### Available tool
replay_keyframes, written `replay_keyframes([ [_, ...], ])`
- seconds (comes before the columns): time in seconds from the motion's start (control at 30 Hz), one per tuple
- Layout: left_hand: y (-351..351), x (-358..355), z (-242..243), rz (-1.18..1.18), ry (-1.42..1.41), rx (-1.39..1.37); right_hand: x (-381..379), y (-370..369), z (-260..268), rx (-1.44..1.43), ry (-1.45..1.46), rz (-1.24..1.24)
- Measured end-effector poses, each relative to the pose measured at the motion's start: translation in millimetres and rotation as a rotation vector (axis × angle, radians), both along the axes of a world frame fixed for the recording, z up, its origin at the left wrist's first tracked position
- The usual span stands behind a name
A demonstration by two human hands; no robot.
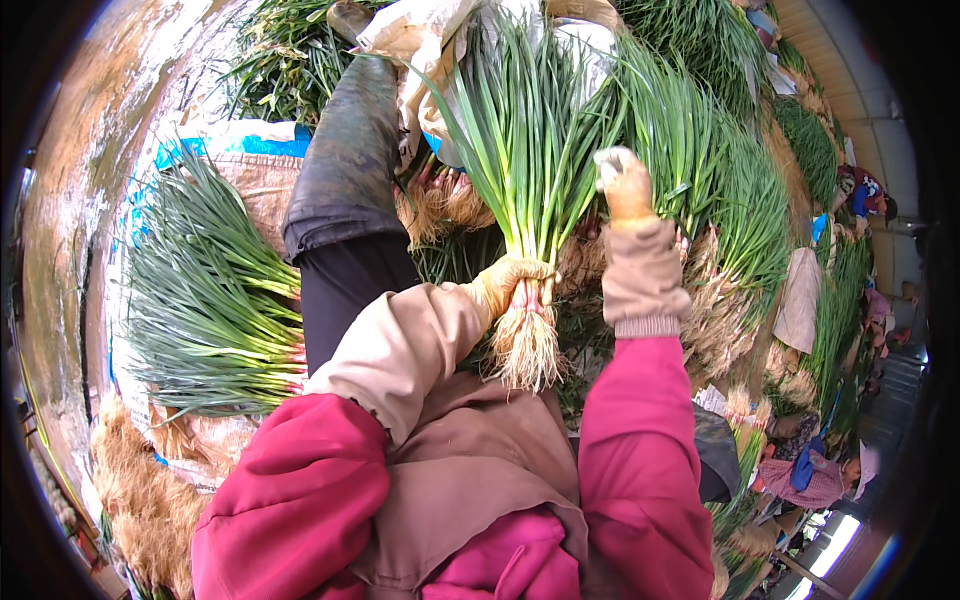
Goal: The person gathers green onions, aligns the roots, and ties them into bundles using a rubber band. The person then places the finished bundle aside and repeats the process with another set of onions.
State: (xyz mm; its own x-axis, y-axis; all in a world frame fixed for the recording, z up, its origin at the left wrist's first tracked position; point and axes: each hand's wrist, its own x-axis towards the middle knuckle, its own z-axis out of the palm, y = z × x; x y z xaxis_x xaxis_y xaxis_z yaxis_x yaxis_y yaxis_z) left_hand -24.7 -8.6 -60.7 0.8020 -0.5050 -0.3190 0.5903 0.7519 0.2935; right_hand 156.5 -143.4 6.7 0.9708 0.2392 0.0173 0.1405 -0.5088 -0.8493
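Note:
My left hand point(504, 286), in a yellowish glove, grips a bunch of green garlic point(531, 202) just above its reddish bases. The long leaves fan out away from me, and the pale, stringy roots point(527, 349) hang below the fist towards my apron point(480, 442). Beside the leaves on the right, my right hand point(624, 180) is raised, gloved, with its whitish fingertips curled in. Whether anything is between those fingers cannot be made out. Close to it lies another row of green garlic point(675, 127).
A pile of green garlic point(217, 300) lies on sacking to my left, by my outstretched leg point(341, 165). Cut-off or dried roots point(142, 495) are heaped at lower left. A white sack point(420, 37) lies ahead. At the right, people point(802, 476) sit among more bundles.

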Motion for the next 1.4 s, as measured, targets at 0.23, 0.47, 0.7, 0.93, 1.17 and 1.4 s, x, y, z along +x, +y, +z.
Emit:
replay_keyframes([
  [0.23, -1, -11, 18, -0.037, -0.043, 0.248, 110, 83, -40, 0.217, 0.437, -0.261],
  [0.47, 0, -15, 16, -0.066, 0.034, 0.275, 144, 88, -55, -1.617, -0.311, 0.616],
  [0.7, -5, -18, 6, -0.168, 0.006, 0.371, 186, 52, 16, -0.644, -0.106, 0.066],
  [0.93, -23, -23, -6, -0.104, -0.083, 0.215, 141, 0, 66, 0.185, -0.052, -0.274],
  [1.17, -12, -15, 91, 0.092, -0.115, -0.799, -26, -46, 118, -0.086, 0.102, 0.036],
  [1.4, -6, -1, 204, 0.215, -0.163, -0.551, -197, -56, 124, 0.534, 0.549, 0.257],
])
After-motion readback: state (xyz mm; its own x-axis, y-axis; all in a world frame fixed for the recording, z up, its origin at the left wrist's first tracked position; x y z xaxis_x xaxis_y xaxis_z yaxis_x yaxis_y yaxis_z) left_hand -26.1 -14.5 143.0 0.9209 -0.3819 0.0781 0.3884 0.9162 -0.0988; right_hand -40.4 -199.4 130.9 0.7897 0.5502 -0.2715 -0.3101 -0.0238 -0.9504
